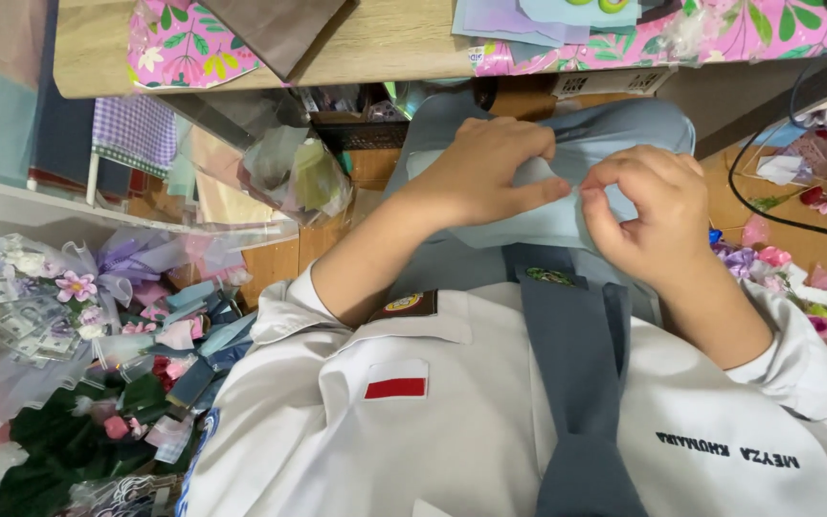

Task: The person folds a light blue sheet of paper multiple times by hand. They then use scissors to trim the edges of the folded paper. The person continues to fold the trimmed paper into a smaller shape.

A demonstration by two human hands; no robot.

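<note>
While the view looks straight down a white shirt and grey-blue tie, the scene sorts as follows.

Packages: pink floral-print wrapping sheets (182, 50) lie on the wooden surface (385, 38) at the top left and again along its top right edge (768, 33); a clear cellophane bag (294, 172) hangs below the surface edge.
Labels: a small white strip label (610, 83) with dark print sits under the right floral sheet; a red-and-white rectangular patch (396, 380) sits on the shirt.
Left hand: the left hand (485, 168) is curled nearly closed, thumb and fingers pinching a fold of pale blue fabric (614, 129).
Right hand: the right hand (648, 215) is also curled tight, thumb and forefinger pinching the same fabric just beside the left thumb.
Fabric: held in front of the chest, below the surface edge, between both hands.
Hard to make out: the fabric's lower part is hidden behind the hands; the artificial flowers (78, 287) at left and the flowers at right (815, 278) are jumbled and cut off by the frame.
</note>
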